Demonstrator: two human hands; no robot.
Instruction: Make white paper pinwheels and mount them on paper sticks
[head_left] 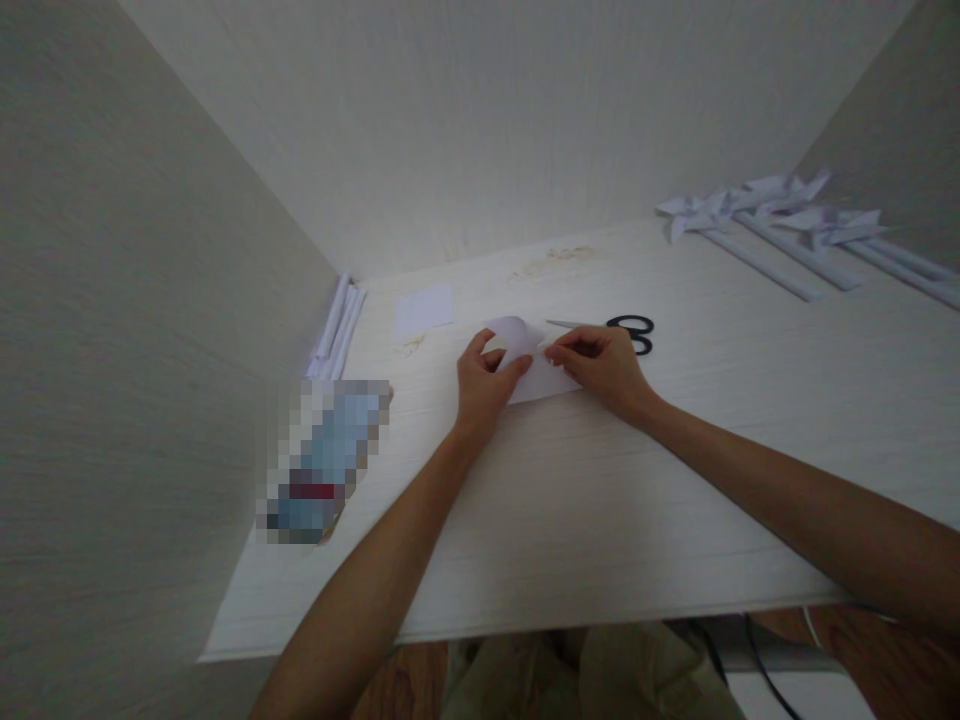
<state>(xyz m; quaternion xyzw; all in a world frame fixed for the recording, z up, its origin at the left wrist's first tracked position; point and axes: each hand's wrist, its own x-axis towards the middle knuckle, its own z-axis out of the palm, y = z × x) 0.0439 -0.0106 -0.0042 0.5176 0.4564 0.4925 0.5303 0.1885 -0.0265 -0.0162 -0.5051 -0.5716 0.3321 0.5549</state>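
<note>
A sheet of white paper (546,383) lies before me on the table, with one corner curled over towards its middle. My left hand (486,378) is closed on the curled part, its thumb pressing the paper near the centre. At the sheet's right side, my right hand (600,365) pinches a small white bit at the paper's middle, too small to make out clearly. Just behind the right hand lie scissors (630,324) with black handles, their blades pointing left and partly hidden by the hand.
Several paper pinwheels (761,205) on rolled sticks lie at the back right. Rolled paper sticks (337,325) rest by the left wall, near a flat white paper piece (424,310). A pixelated object (330,460) lies at the left. Walls enclose the table's back and sides.
</note>
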